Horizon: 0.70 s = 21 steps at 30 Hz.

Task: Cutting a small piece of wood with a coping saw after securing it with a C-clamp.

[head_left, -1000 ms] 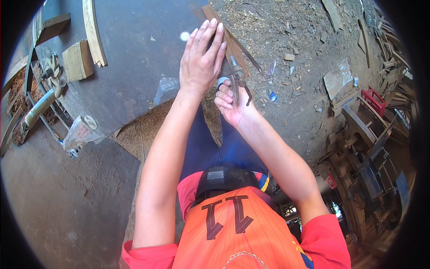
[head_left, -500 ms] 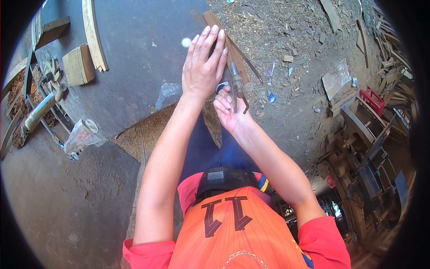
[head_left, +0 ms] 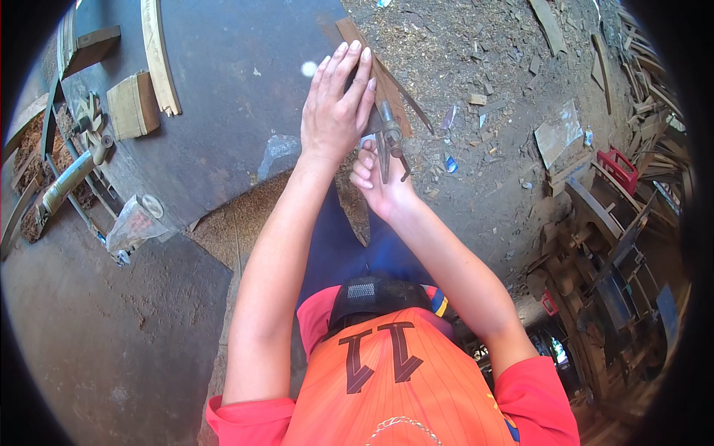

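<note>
My left hand [head_left: 332, 108] lies flat over the table's edge and a brown wooden board [head_left: 392, 102], its fingers stretched out and close together. A metal screw clamp [head_left: 388, 134] with a bent bar handle sits at the near end of the board. Just below the left hand, my right hand [head_left: 378, 178] has curled fingers at the clamp's lower end, and the clamp's metal covers part of the palm. The right thumb is hard to make out. A thin dark strip [head_left: 407, 99] runs along the board's right side.
A dark metal-topped table [head_left: 216, 97] spreads to the left, carrying a wood block [head_left: 134, 106] and a curved wooden strip [head_left: 158, 59]. A spray can [head_left: 68, 181] and plastic bag [head_left: 134, 223] lie nearer. Wood chips litter the ground; a red plastic stool [head_left: 619, 169] stands right.
My right hand and the clamp have shifted slightly left, and the clamp's bar handle sits at a slightly different angle. My left hand stays nearly in place.
</note>
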Available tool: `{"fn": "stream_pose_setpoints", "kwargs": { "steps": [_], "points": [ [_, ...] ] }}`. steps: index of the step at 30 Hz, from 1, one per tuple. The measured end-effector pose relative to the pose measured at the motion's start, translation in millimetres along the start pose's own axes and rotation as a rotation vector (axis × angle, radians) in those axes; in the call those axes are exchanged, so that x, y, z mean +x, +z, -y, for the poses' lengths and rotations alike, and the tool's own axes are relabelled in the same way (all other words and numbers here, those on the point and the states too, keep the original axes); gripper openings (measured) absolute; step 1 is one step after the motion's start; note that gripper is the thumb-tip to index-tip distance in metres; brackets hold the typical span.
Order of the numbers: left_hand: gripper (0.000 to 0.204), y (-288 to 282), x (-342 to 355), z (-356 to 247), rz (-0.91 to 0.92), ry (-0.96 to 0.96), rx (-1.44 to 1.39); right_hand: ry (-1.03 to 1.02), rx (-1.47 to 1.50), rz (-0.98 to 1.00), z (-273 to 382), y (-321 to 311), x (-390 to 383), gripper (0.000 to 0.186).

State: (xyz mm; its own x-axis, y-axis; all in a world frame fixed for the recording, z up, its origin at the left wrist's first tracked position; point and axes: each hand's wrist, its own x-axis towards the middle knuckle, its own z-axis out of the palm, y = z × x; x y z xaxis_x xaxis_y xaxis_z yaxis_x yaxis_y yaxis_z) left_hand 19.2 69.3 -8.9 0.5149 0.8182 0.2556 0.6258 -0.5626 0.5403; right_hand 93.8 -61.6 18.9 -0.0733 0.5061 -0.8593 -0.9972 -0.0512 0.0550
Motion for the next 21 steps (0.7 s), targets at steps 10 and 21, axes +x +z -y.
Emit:
{"fn": "stream_pose_setpoints", "kwargs": {
  "steps": [10, 21],
  "points": [
    [0.046, -6.4, -1.5, 1.8, -0.028, -0.018, 0.005, -0.931, -2.032, -0.28, 69.9, 137.1, -112.4, 0.033],
    [0.046, -2.2, 0.2, -2.7, -0.059, -0.03, 0.048, -0.93, -2.848, -0.178, 62.7, 165.8, -61.6, 0.012]
  ]
}}
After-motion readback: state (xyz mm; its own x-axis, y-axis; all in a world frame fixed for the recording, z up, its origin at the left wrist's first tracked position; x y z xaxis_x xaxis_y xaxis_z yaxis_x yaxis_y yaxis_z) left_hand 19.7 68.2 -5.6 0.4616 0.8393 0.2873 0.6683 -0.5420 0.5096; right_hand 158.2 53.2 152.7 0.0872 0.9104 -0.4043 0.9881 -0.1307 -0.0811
